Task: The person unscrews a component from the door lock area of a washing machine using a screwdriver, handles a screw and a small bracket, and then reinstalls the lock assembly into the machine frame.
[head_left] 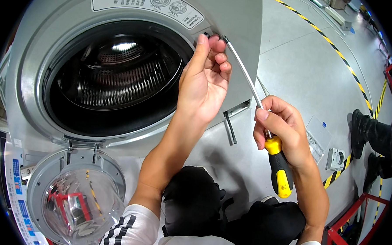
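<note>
A front-loading washing machine (242,21) stands before me, its grey front facing up toward me. My left hand (202,83) is at the right side of the door opening, palm toward me. Its thumb and curled fingers close around a small dark piece at the panel, too small to name. My right hand (287,131) grips a screwdriver (280,172) with a yellow and black handle, fingers around the lower shaft and collar. The long shaft slants up and left, and its tip is at the panel just right of my left fingertips.
The round glass door (85,201) hangs open at the lower left. A narrow slot with a dark strip (230,128) shows at the panel's lower edge. On the floor lie a white box-shaped part (335,159) and yellow-black tape (335,47). Another person's shoe (358,134) is at right, above a red frame (341,242).
</note>
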`<control>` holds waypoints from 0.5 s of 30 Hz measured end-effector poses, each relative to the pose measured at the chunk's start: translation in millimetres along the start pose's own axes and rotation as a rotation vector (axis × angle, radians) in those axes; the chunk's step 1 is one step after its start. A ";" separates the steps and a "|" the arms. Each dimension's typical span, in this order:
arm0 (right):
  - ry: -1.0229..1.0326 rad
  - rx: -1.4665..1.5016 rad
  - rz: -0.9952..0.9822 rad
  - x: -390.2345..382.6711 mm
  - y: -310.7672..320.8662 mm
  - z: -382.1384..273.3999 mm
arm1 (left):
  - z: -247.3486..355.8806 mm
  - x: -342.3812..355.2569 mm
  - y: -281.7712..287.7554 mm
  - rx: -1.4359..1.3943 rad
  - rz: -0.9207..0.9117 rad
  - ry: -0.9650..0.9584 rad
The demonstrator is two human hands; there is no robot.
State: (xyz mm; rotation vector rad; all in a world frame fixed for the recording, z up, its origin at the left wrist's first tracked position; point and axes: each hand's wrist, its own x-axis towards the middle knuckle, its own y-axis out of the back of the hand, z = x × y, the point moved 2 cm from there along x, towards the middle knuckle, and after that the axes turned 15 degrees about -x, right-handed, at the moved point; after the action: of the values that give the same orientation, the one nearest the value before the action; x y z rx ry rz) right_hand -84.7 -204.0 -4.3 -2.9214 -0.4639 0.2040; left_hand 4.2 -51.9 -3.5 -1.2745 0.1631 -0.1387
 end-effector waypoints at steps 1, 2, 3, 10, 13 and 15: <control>0.000 0.010 -0.001 -0.4 -0.7 -0.2 | 0.0 1.0 -0.3 -0.024 0.006 -0.014; -0.001 0.018 0.001 -1.2 -0.8 -0.3 | -0.4 2.7 0.4 -0.022 0.001 -0.016; -0.003 0.027 0.003 -1.7 -1.1 -0.5 | -0.4 4.3 1.4 -0.019 -0.004 -0.019; 0.009 -0.063 0.028 -2.8 -5.2 0.7 | -7.9 -2.8 -7.5 0.050 0.093 -0.014; 0.003 -0.109 0.046 0.6 -8.6 -1.4 | -10.4 -15.6 1.6 0.186 -0.062 0.061; -0.021 -0.136 0.037 3.5 -13.3 -5.2 | -5.3 -15.3 3.1 0.268 -0.077 0.036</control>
State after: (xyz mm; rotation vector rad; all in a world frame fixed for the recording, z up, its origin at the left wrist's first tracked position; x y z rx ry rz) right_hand -84.5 -191.3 3.1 -3.0656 -0.4436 0.2162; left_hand -11.8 -53.0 -7.3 -1.0122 0.1219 -0.2417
